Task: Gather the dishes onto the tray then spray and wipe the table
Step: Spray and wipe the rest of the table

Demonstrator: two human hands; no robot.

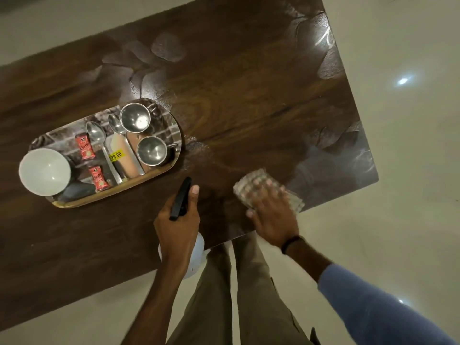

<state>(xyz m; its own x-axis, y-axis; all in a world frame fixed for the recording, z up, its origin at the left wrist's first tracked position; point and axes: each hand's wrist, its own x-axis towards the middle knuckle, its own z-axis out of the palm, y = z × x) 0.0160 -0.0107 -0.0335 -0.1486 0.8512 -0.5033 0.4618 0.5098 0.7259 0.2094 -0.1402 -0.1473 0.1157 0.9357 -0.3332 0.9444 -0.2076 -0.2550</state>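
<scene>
Cloth [254, 180] lies flat beneath the right hand [271, 212], grip released, centre-right of the frame; smeared counter [249, 108] stretches toward upper right, while the left hand [176, 227], grip clenched, holds the spray bottle [181, 197] beside the tray [119, 186].

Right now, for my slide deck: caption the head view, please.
Dishes on the tray; left hand grips the spray bottle, right hand presses a cloth on the table.

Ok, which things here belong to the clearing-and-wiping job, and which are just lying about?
Job: oval printed tray, white round bowl, two steel cups, two steel spoons, white spray bottle gripped by the left hand, pale cloth pressed under the right hand, dark wooden table.
Lying about, on the tray: two red sachets, beige packet with yellow price sticker.
</scene>
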